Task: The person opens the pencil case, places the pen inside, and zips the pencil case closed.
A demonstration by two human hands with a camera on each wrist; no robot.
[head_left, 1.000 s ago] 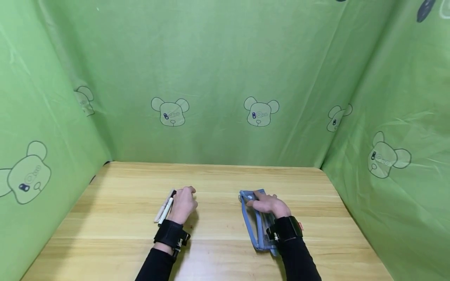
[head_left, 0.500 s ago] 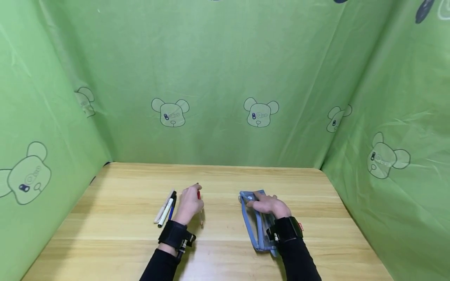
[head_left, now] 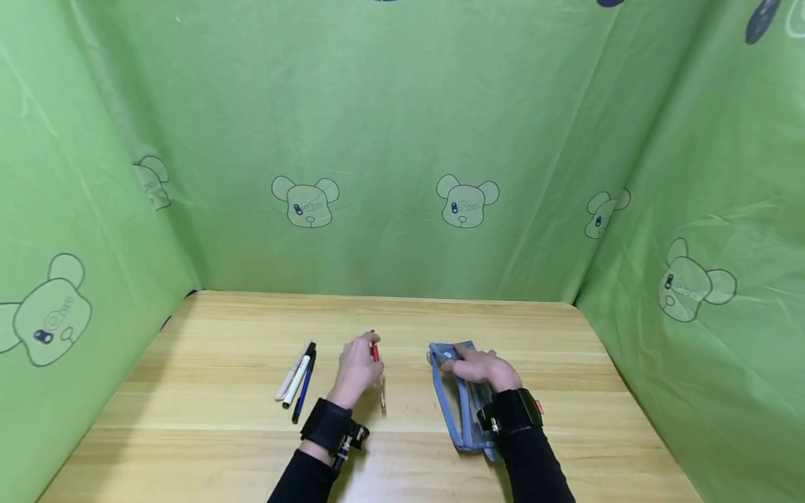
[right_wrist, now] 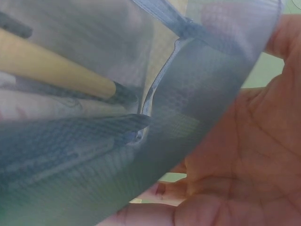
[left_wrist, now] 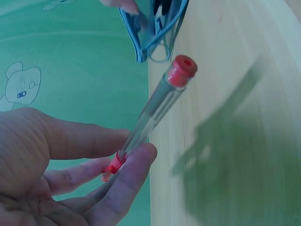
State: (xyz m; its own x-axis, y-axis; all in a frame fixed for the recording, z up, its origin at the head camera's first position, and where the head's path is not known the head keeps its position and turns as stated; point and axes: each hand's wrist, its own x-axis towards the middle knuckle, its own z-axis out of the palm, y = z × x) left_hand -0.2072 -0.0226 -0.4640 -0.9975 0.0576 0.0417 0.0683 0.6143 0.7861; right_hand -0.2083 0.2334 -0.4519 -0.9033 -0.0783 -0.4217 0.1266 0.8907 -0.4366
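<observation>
My left hand (head_left: pixel 356 368) pinches a clear-barrelled red pen (left_wrist: pixel 157 106) between thumb and fingers, above the tabletop. In the left wrist view, the pen's red end cap points up toward the pouch. My right hand (head_left: pixel 483 366) holds a blue-edged mesh pencil case (head_left: pixel 464 405) near its far end, with the mouth spread apart. Through the mesh in the right wrist view, several pens show inside, among them a tan one (right_wrist: pixel 56 66). The right fingertips are partly hidden by the mesh.
On the wooden table (head_left: pixel 207 405), three pens lie side by side left of my left hand: a pale pen (head_left: pixel 294 372), a white marker (head_left: pixel 295 382) and a blue pen with black ends (head_left: pixel 305 385). Green curtain (head_left: pixel 383 126) closes off the back and both sides.
My left hand has moved right with the red pen, toward the pencil case, uncovering the blue pen. My right hand and the pencil case have stayed put.
</observation>
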